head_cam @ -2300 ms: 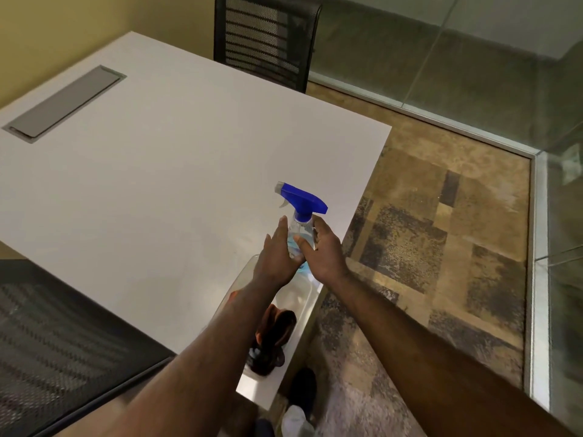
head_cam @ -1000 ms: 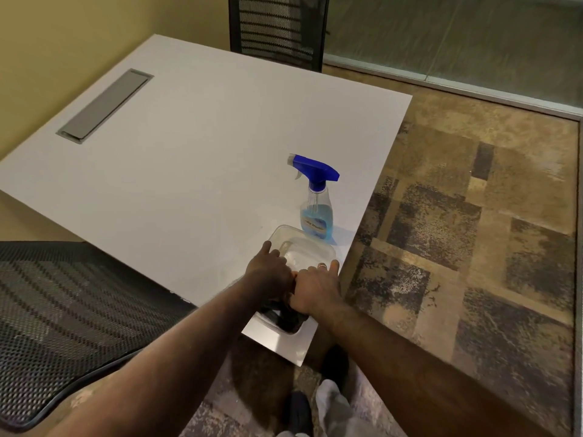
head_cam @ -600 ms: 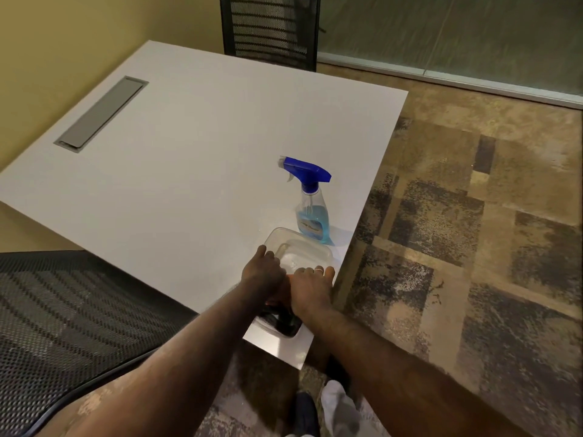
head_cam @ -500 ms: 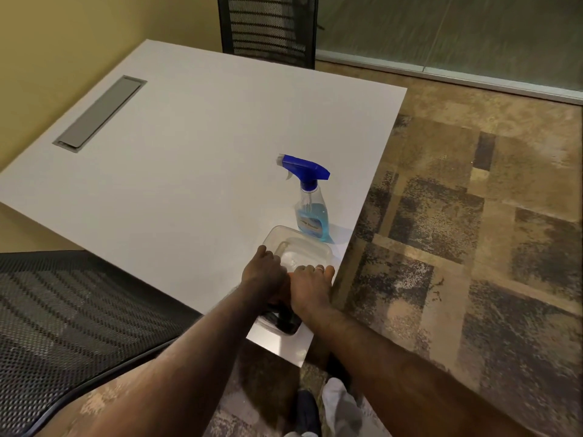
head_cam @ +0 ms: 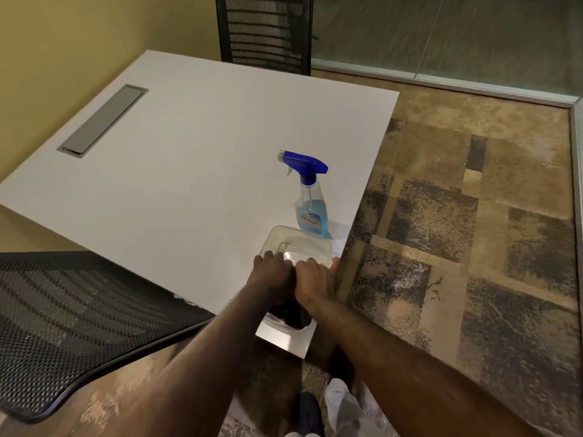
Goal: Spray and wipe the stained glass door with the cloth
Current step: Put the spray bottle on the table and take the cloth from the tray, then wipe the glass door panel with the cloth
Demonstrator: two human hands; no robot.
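A clear spray bottle (head_cam: 310,212) with blue liquid and a blue trigger head stands upright on the white table (head_cam: 189,171) near its right edge. Just in front of it sits a clear plastic tub (head_cam: 299,244) at the table's near corner. A dark cloth (head_cam: 291,313) lies in the tub, mostly hidden under my hands. My left hand (head_cam: 271,275) and my right hand (head_cam: 315,279) are side by side inside the tub, fingers curled down onto the cloth. Glass panels (head_cam: 441,36) run along the far side of the room.
A black mesh chair (head_cam: 265,33) stands at the table's far end and another mesh chair (head_cam: 72,313) at the near left. A grey cable hatch (head_cam: 102,121) is set into the tabletop. Patterned carpet (head_cam: 457,231) covers the floor on the right. My feet (head_cam: 325,408) show below.
Both hands left the spray bottle, which now stands on the table, and moved back into the tub onto the cloth. Over the last half second they have barely shifted.
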